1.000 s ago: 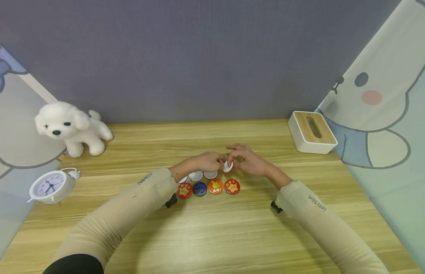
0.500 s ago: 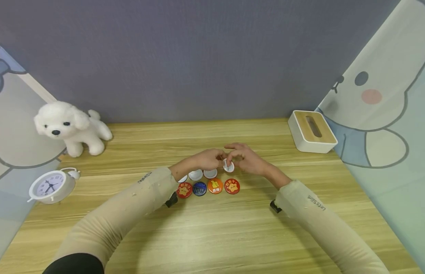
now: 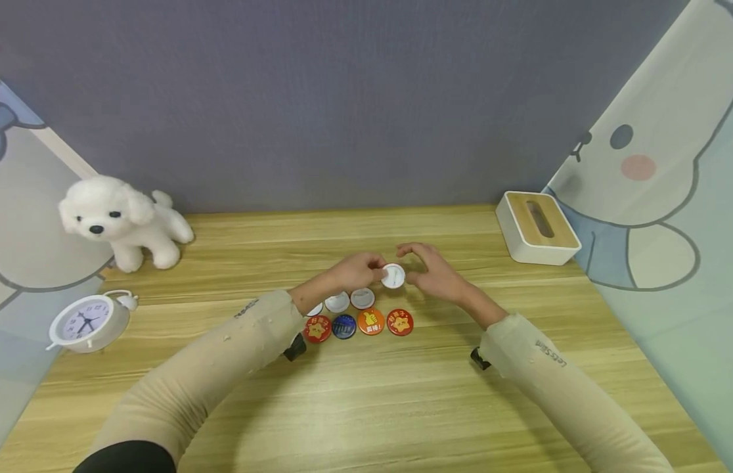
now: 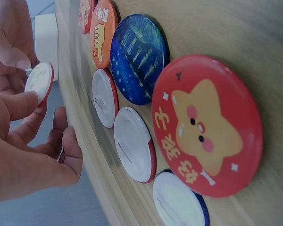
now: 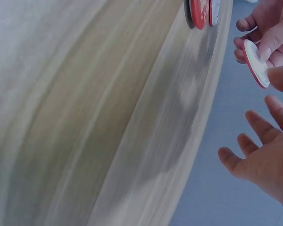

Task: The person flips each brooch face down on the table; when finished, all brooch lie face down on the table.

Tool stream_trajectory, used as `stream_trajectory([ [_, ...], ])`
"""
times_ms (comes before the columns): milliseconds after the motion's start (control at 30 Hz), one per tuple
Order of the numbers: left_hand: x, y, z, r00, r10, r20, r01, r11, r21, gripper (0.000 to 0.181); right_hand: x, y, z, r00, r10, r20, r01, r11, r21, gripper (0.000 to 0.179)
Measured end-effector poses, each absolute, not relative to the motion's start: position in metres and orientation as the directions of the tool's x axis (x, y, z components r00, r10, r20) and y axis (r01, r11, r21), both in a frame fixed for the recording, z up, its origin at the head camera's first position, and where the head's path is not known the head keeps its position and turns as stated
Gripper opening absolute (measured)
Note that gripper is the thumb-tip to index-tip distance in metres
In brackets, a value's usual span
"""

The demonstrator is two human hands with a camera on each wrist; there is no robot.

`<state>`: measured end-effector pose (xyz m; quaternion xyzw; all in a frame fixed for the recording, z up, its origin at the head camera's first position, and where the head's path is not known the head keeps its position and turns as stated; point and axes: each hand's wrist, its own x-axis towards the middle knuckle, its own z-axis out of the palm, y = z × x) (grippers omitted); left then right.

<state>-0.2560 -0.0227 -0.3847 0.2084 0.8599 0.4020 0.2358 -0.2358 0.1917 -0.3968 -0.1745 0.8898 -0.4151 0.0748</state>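
Note:
My left hand (image 3: 357,272) pinches a round pin badge (image 3: 393,276) between thumb and fingers, its white pin side turned up and its rim red. Just right of it is my right hand (image 3: 437,272), fingers spread apart, the thumb close to the badge's edge in the right wrist view. Below the hands lies a front row of face-up badges: a red star badge (image 4: 207,126), a dark blue badge (image 4: 139,59), an orange thumbs-up badge (image 3: 371,321) and another red star badge (image 3: 400,322). Behind them lie white-backed badges (image 4: 134,144), partly hidden by the left arm in the head view.
A white alarm clock (image 3: 90,322) and a white plush dog (image 3: 121,220) stand at the left of the wooden table (image 3: 366,407). At the back right sits a tissue box (image 3: 538,228) with a wooden lid. A grey panel (image 3: 343,105) rises behind the table.
The held badge has turned from tilted to showing its white back, and has risen slightly away from the rows. My right hand's fingers have let go of it and spread.

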Motion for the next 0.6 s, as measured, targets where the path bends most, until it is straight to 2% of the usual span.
stream_trajectory([
  [133, -0.2562, -0.0243, -0.3857, -0.833, 0.514, -0.206, 0.143, 0.559, 0.817, 0.022, -0.2342, 0.1907, -0.3972, -0.939, -0.343, 0.000, -0.234, 0.642, -0.730, 0.040],
  [367, -0.2568, -0.0235, -0.3848, -0.870, 0.459, -0.181, 0.122, 0.555, 0.823, 0.020, -0.2344, 0.1863, -0.3987, -0.932, -0.361, 0.015, -0.272, 0.672, -0.689, 0.017],
  [600, -0.2565, -0.0243, -0.3856, -0.872, 0.440, -0.213, 0.089, 0.572, 0.815, 0.022, -0.2360, 0.1860, -0.3985, -0.932, -0.360, 0.038, -0.277, 0.641, -0.716, 0.011],
])
